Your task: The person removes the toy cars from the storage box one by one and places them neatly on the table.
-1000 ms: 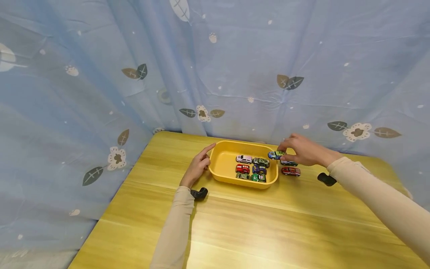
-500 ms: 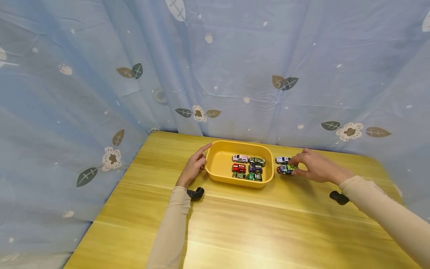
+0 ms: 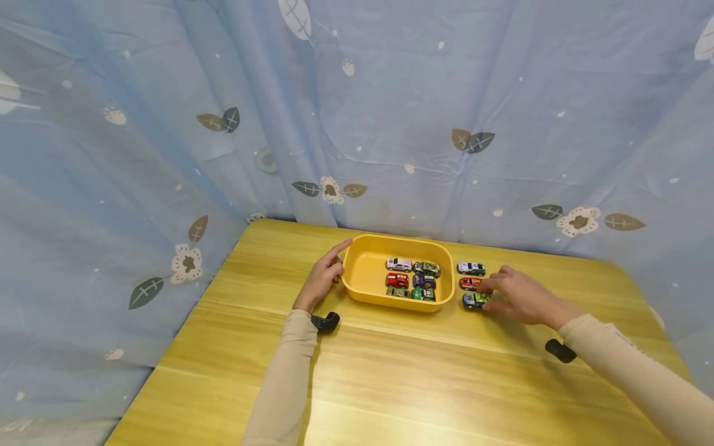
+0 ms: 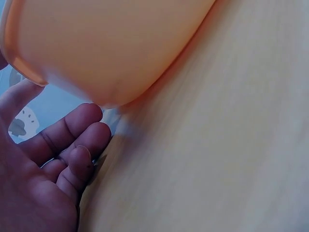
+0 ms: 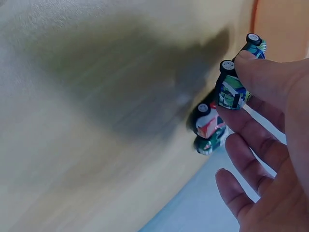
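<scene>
My right hand (image 3: 521, 298) pinches a blue-and-green toy car (image 3: 473, 300) between thumb and fingers, right of the yellow tray. In the right wrist view this toy car (image 5: 233, 91) shows its rear and wheels. Just behind it a red toy car (image 3: 470, 283) stands on the table, partly covered by the fingers. A white-and-green toy car (image 3: 471, 268) is farthest back in this column. My left hand (image 3: 320, 280) holds the tray (image 3: 357, 275) by its left rim, with the forefinger stretched along it. Its other fingers (image 4: 82, 121) curl below the rim, outside the wall.
Inside the tray, toy cars stand in two columns toward its right side, among them a pink-white (image 3: 398, 264), a red (image 3: 397, 280) and a green one (image 3: 424, 294). A patterned blue curtain (image 3: 390, 124) hangs behind the wooden table (image 3: 390, 371).
My right hand has carried the blue-and-green car from over the tray's right rim to the right and toward me, past the red car. My left hand stays at the rim.
</scene>
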A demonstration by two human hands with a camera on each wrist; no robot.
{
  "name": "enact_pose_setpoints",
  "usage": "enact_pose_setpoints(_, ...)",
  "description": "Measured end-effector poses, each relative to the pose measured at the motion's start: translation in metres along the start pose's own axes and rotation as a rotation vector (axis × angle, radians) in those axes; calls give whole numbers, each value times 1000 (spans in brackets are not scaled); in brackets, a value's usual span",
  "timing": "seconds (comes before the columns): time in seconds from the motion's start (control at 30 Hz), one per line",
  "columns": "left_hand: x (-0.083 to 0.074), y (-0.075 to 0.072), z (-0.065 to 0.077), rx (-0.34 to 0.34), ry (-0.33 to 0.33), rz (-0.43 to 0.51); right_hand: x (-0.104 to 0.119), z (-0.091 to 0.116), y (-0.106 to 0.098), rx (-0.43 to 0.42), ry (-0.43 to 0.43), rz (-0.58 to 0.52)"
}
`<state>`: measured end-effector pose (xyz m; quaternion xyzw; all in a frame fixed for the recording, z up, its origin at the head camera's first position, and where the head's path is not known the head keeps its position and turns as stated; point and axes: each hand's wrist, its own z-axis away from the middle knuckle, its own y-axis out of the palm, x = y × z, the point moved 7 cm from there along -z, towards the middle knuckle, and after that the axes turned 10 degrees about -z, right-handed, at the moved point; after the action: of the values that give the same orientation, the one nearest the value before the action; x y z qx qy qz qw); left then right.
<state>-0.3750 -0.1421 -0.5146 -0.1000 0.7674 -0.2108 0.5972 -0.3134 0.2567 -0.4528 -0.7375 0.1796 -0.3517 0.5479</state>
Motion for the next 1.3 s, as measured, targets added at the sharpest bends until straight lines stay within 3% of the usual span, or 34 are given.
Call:
enact_pose_setpoints(0.43, 2, 0, 1, -6, -12, 10, -1, 2, 15, -27, -31, 44)
enact_pose_setpoints(1.07, -1, 0, -1, 4, 6, -18, -8, 4, 21, 9, 53, 22)
enact_pose_setpoints(1.3, 0, 1, 1, -1, -3, -10, -7, 4, 11, 18, 92, -30)
